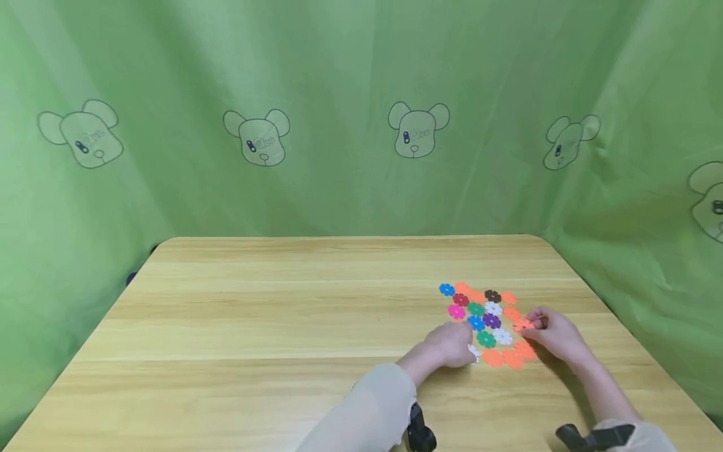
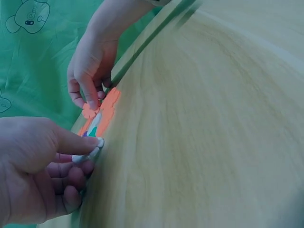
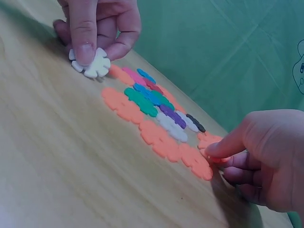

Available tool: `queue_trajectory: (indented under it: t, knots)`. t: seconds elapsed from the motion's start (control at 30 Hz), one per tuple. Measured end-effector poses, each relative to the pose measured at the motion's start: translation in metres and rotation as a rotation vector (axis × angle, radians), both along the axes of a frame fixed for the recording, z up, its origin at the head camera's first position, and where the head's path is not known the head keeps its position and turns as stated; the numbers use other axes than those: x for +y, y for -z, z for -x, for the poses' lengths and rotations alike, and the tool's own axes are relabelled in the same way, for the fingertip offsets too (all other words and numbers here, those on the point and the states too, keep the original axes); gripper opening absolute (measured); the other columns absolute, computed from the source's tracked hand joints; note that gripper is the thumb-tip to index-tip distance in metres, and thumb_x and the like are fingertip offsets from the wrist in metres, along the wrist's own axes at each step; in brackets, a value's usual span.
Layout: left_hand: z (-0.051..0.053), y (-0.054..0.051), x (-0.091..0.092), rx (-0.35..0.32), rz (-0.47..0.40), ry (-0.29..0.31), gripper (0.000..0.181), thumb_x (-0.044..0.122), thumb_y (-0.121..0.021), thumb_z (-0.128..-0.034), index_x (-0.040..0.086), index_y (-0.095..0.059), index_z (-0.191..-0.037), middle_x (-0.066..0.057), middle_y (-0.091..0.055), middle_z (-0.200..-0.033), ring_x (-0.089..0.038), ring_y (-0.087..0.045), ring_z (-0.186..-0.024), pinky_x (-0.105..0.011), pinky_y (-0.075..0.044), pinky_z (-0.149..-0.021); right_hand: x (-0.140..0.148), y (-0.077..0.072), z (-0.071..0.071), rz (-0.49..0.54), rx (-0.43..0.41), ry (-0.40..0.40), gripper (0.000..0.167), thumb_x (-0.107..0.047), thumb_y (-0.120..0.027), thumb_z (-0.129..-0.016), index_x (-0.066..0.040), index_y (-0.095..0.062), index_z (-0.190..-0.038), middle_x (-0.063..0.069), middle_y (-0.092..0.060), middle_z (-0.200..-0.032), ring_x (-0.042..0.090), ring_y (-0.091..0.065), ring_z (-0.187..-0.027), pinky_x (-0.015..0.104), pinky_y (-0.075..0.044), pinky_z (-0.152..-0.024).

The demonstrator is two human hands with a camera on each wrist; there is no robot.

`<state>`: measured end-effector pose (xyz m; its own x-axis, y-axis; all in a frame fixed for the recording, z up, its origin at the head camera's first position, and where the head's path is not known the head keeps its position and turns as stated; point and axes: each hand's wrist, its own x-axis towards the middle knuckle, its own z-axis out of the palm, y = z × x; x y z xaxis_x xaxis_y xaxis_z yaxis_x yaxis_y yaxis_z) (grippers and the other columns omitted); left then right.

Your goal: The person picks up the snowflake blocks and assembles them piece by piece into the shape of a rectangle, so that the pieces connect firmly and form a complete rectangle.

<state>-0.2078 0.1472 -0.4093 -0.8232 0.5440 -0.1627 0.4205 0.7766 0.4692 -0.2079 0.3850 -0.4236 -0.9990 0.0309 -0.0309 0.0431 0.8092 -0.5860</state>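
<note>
Between the thumb and fingers of my left hand [image 1: 450,345] is a white snowflake disc [image 3: 97,65], a flat plastic flower shape with notched edges, just off the near left side of a group of discs. At the group's right side, my right hand [image 1: 558,334] pinches an orange snowflake disc [image 1: 522,325] by its edge. More orange discs [image 3: 161,140] curve round the near and right edges of the group. Inside lie green [image 1: 486,339], purple [image 1: 492,321], blue [image 1: 476,322] and white discs [image 1: 502,337]. A pink disc [image 1: 456,311] sits at the left.
The wooden table [image 1: 237,326] has rounded far corners. Behind it and at its sides hangs a green curtain [image 1: 339,188] with bear outlines. A dark brown disc [image 1: 492,295] and a blue disc [image 1: 447,289] lie at the group's far side. Black straps [image 1: 599,437] sit at the wrists.
</note>
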Motion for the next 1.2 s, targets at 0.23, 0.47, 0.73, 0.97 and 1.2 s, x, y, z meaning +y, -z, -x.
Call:
queue_trajectory:
  t: [0.23, 0.47, 0.73, 0.97, 1.2]
  knots:
    - [-0.002, -0.001, -0.004, -0.041, -0.112, -0.009, 0.017, 0.005, -0.064, -0.0811, 0.014, -0.062, -0.096, 0.007, -0.054, -0.079, -0.007, -0.046, -0.059, -0.018, -0.039, -0.052, -0.014, -0.005, 0.003, 0.043, 0.042, -0.031, 0.032, -0.012, -0.062, -0.087, 0.01, -0.05, -0.108, 0.012, -0.056, -0.088, 0.021, -0.053, -0.078, 0.028, -0.047, -0.063]
    - [-0.001, 0.0, -0.019, -0.074, -0.211, -0.026, 0.015, 0.003, -0.064, -0.0807, 0.012, -0.064, -0.094, 0.006, -0.055, -0.076, -0.007, -0.045, -0.055, -0.017, -0.039, -0.049, -0.041, -0.009, 0.011, 0.189, -0.013, -0.038, 0.032, -0.011, -0.06, -0.09, 0.012, -0.05, -0.111, 0.011, -0.059, -0.085, 0.018, -0.057, -0.07, 0.027, -0.051, -0.058]
    - [0.004, 0.003, -0.055, -0.161, -0.439, -0.11, 0.013, 0.0, -0.061, -0.0826, 0.007, -0.065, -0.093, 0.002, -0.054, -0.063, -0.008, -0.048, -0.046, -0.018, -0.041, -0.044, -0.08, -0.018, 0.02, 0.267, -0.04, -0.108, 0.026, -0.011, -0.06, -0.09, 0.008, -0.05, -0.104, 0.011, -0.061, -0.083, 0.02, -0.061, -0.073, 0.029, -0.053, -0.065]
    - [0.015, 0.005, -0.095, -0.215, -0.632, -0.194, 0.015, 0.002, -0.059, -0.0867, 0.003, -0.064, -0.101, -0.003, -0.057, -0.067, -0.015, -0.054, -0.052, -0.02, -0.043, -0.045, -0.112, -0.02, 0.026, 0.407, -0.077, -0.233, 0.02, -0.004, -0.057, -0.09, 0.009, -0.047, -0.101, 0.014, -0.062, -0.079, 0.023, -0.061, -0.069, 0.034, -0.054, -0.062]
    - [0.021, 0.011, -0.136, -0.18, -0.742, -0.291, 0.016, 0.002, -0.058, -0.0866, 0.001, -0.062, -0.102, -0.007, -0.058, -0.067, -0.014, -0.053, -0.052, -0.019, -0.041, -0.045, -0.148, -0.016, 0.027, 0.456, -0.088, -0.292, 0.02, -0.002, -0.055, -0.091, 0.009, -0.046, -0.105, 0.016, -0.061, -0.079, 0.025, -0.062, -0.069, 0.033, -0.055, -0.061]
